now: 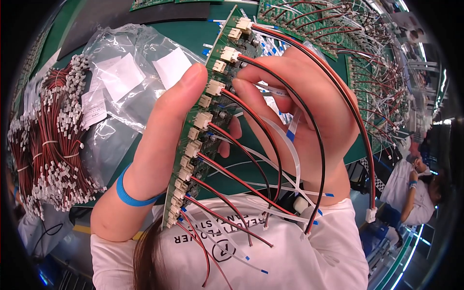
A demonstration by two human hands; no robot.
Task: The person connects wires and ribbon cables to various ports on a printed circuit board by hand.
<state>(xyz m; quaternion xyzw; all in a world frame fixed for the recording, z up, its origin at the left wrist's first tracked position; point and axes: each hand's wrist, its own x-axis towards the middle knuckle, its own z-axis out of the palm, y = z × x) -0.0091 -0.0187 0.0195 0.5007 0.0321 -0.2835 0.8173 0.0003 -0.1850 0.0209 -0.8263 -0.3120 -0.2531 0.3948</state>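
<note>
My left hand [166, 123] is closed round a long green circuit board [199, 110], holding it up on edge with the thumb along its near side. A row of cream connectors runs down the board. Red-and-black wire pairs [276, 150] are plugged into several of them and arch to the right and down. My right hand [319, 104] is at the board's upper right side, thumb and forefinger pinched close to it. A white flat ribbon cable [274, 90] passes through its fingers; the cable's far end is hidden. More blue-tipped ribbon cables [296, 157] hang below that hand.
Bundles of red-and-black wires [46, 154] with white plugs lie at the left. Beside them is a clear plastic bag [113, 46] with white paper slips. Wired green boards [372, 72] fill the upper right of the green mat [130, 157]. Another person [411, 193] sits far right.
</note>
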